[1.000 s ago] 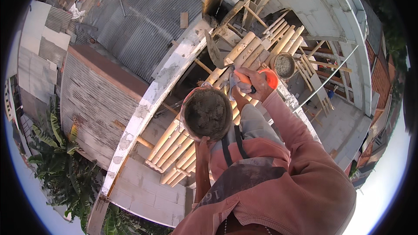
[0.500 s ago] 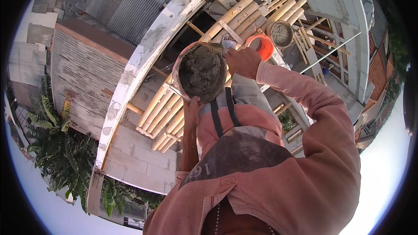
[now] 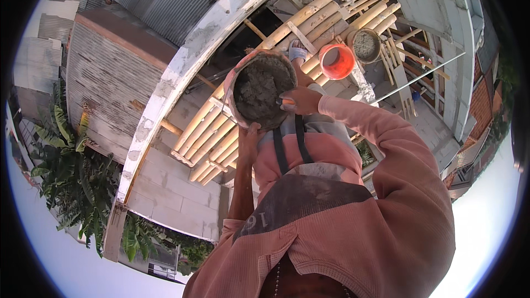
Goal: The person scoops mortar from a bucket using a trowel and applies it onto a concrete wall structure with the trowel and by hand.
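Observation:
A bucket of wet grey mortar (image 3: 259, 88) is raised in front of me, with my left hand (image 3: 251, 135) gripping it at the lower rim. My right hand (image 3: 302, 99) is closed round a trowel's orange handle (image 3: 288, 100); the blade is down in the mortar, largely hidden. A red bucket (image 3: 345, 66) stands beyond my right hand, beside a darker bucket of grey mix (image 3: 366, 44). My sandalled foot (image 3: 298, 51) shows past the mortar bucket, on the wooden poles.
Round timber poles (image 3: 301, 11) form a platform over an opening. A white concrete edge (image 3: 165, 85) curves along the left, beyond it corrugated roofs (image 3: 118, 105) and banana plants (image 3: 77, 154). A long thin pipe (image 3: 419, 78) slants along the right, near a block wall (image 3: 430, 0).
My right hand has lowered the trowel from above the poles into the mortar bucket. The view has shifted, and the bucket sits somewhat higher in it than a second ago.

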Motion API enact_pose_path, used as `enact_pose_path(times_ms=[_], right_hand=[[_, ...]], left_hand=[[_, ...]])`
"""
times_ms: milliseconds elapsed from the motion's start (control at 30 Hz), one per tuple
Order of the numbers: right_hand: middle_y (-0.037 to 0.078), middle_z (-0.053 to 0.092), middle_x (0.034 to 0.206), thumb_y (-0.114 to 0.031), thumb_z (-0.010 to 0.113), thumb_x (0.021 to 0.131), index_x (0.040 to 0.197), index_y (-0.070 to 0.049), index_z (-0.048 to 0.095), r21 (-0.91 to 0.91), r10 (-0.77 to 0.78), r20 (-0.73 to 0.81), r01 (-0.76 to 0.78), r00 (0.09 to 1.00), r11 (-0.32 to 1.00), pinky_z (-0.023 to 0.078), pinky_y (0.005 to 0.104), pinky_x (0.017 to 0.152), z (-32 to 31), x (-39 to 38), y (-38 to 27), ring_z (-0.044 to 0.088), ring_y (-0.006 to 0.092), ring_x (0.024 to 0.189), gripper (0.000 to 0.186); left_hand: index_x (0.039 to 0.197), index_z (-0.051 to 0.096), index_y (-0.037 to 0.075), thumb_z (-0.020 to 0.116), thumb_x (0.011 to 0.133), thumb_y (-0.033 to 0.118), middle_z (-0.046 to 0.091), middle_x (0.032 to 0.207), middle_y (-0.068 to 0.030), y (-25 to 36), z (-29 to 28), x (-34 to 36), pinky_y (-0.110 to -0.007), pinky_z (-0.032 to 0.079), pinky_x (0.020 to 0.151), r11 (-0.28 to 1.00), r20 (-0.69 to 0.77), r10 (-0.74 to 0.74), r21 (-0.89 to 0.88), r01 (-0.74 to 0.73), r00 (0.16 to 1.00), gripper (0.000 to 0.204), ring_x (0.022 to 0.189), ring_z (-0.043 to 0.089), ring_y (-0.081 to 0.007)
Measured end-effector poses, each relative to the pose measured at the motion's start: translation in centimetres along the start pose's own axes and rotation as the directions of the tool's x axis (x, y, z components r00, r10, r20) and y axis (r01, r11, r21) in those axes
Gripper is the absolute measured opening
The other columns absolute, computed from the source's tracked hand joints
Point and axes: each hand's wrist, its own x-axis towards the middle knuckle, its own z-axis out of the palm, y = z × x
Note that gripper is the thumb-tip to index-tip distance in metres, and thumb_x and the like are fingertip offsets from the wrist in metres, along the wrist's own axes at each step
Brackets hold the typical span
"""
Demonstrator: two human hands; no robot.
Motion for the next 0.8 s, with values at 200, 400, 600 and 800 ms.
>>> enact_pose_path(times_ms=[200, 400, 600, 800], right_hand=[[0.021, 0.067, 0.105, -0.034, 0.057, 0.096, 0.114, -0.003, 0.061, -0.125, -0.006, -0.057, -0.001, 0.998, 0.992, 0.049, 0.0480, 0.093, -4.2, -5.5, -4.0, 0.063, 0.0414, 0.105, 0.036], [0.022, 0.066, 0.109, -0.037, 0.057, 0.096, 0.125, -0.004, 0.058, -0.096, 0.106, -0.117, -0.118, 0.987, 0.988, 0.048, 0.0484, 0.095, -5.0, -8.3, -6.1, 0.061, 0.0403, 0.109, 0.044], [0.022, 0.066, 0.107, -0.040, 0.059, 0.096, 0.125, -0.003, 0.061, 0.179, 0.195, -0.177, -0.163, 0.965, 0.970, 0.047, 0.0456, 0.094, -5.8, -9.3, -9.7, 0.062, 0.0371, 0.106, 0.047], [0.001, 0.051, 0.074, -0.033, 0.063, 0.095, 0.093, -0.004, 0.061, 0.933, 0.333, -0.086, -0.041, 0.939, 0.357, 0.028, 0.0228, 0.039, -9.5, -7.1, -13.8, 0.040, 0.0049, 0.046, 0.028]], left_hand=[[0.134, 0.041, 0.000, 0.055, 0.092, 0.014, 0.059, 0.119, -0.0140, 0.1, 0.6, -0.9, -0.038, 0.052, 0.097, 1.000, 0.038, 0.012, 0.007, -0.012, 0.999, 0.046, 0.106, 0.064, -0.0262], [0.132, 0.042, 0.003, 0.055, 0.092, 0.013, 0.060, 0.117, -0.0144, -1.3, -1.8, 1.3, -0.040, 0.053, 0.097, 0.993, 0.104, 0.037, 0.108, -0.048, 0.994, 0.043, 0.105, 0.065, -0.0270], [0.121, 0.048, 0.002, 0.055, 0.092, 0.008, 0.063, 0.109, -0.0134, -1.1, -1.9, 1.6, -0.039, 0.055, 0.094, 0.999, -0.006, -0.029, 0.024, 0.029, 1.000, 0.030, 0.098, 0.067, -0.0266], [0.119, 0.046, 0.003, 0.057, 0.088, 0.004, 0.063, 0.105, -0.0120, -1.3, -3.6, 1.1, -0.042, 0.055, 0.094, 0.988, -0.027, -0.065, -0.145, 0.060, 0.998, 0.033, 0.097, 0.067, -0.0271]])
